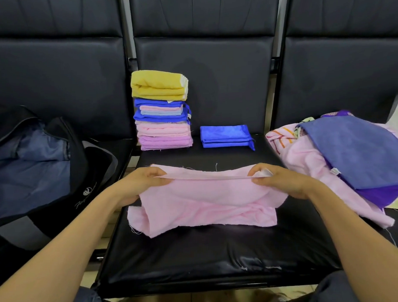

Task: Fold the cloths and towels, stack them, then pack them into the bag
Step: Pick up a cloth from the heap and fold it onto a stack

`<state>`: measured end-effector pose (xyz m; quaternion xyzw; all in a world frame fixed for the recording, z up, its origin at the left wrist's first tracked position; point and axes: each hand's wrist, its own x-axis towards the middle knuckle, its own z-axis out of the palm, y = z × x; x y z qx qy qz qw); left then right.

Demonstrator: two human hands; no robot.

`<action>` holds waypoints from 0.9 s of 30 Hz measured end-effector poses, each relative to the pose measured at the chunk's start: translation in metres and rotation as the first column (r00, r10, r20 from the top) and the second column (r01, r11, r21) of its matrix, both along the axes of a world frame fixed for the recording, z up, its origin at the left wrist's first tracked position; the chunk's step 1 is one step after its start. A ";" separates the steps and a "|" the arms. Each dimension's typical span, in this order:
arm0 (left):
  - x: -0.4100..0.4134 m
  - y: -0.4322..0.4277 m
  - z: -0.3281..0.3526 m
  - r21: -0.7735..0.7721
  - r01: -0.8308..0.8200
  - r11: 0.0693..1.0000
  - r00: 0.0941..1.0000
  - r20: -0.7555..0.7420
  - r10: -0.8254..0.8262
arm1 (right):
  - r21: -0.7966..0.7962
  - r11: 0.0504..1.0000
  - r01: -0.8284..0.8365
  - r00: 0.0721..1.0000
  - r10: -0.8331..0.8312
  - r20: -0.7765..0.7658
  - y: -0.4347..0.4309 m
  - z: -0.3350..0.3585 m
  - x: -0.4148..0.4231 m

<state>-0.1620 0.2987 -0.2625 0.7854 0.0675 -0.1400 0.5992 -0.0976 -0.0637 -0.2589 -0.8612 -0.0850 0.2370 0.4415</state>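
Seats (208,252) of black vinyl bear folded towels (162,111).

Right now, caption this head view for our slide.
Left hand and right hand pinch a pink cloth before the stack.

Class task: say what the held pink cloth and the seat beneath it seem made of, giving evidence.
The pink cloth: soft matte fabric, possibly cotton; it drapes, wrinkles, frays at edges. The seat: black leather or vinyl, unclear which; glossy highlights, smooth creases.
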 end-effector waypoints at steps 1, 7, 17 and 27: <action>-0.001 0.000 -0.001 -0.040 -0.005 0.999 1.000 -0.019 0.004 | 0.045 0.997 0.062 0.998 -0.062 -0.017 -0.002 -0.002 0.001; 0.003 0.010 -0.016 0.038 -0.113 0.993 0.990 -0.085 0.116 | 0.108 0.955 0.277 0.954 -0.260 -0.150 -0.013 -0.010 0.007; 0.051 0.014 -0.033 0.265 -0.320 0.909 0.944 0.013 0.329 | -0.222 0.954 0.203 0.962 -0.236 -0.138 0.011 -0.024 0.046; 0.094 0.011 -0.058 0.701 -0.284 0.654 0.959 0.199 0.203 | -0.483 0.829 0.284 0.940 -0.140 0.312 0.031 -0.052 0.089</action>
